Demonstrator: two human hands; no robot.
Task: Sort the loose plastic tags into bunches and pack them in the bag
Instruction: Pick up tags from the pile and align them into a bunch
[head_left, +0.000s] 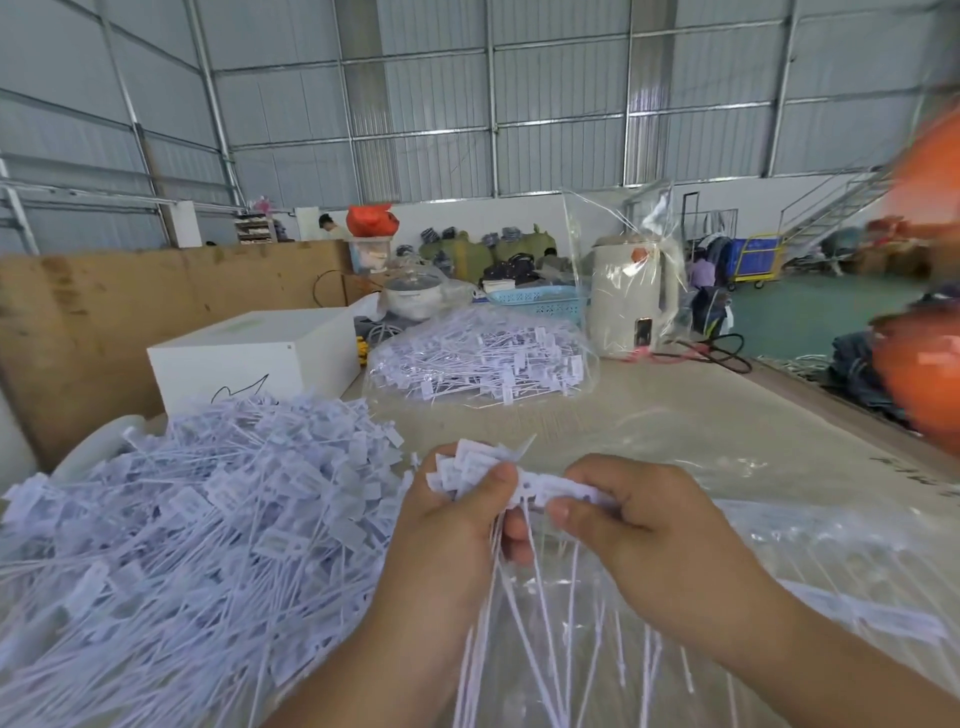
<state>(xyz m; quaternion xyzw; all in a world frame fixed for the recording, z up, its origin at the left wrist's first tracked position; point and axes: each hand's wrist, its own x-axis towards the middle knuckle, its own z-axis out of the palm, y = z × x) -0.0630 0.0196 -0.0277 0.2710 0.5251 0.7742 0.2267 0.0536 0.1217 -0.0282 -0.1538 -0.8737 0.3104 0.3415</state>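
Note:
A big heap of loose white plastic tags (171, 525) covers the table's left side. My left hand (447, 525) grips a bunch of tags (470, 465) by their flat heads, with the thin tails hanging down in front of me. My right hand (639, 514) pinches one tag (558, 491) right beside that bunch, touching it. A clear plastic bag (779, 561) lies flat on the table under and right of my hands. Farther back, a second clear bag filled with tags (480, 364) rests on the table.
A white box (254, 358) stands behind the heap, with a brown board (104, 322) along the left edge. At the back stand a white appliance (631, 301) wrapped in clear film, a blue basket (540, 301) and a pot. Blurred orange shapes (924, 364) sit at the right.

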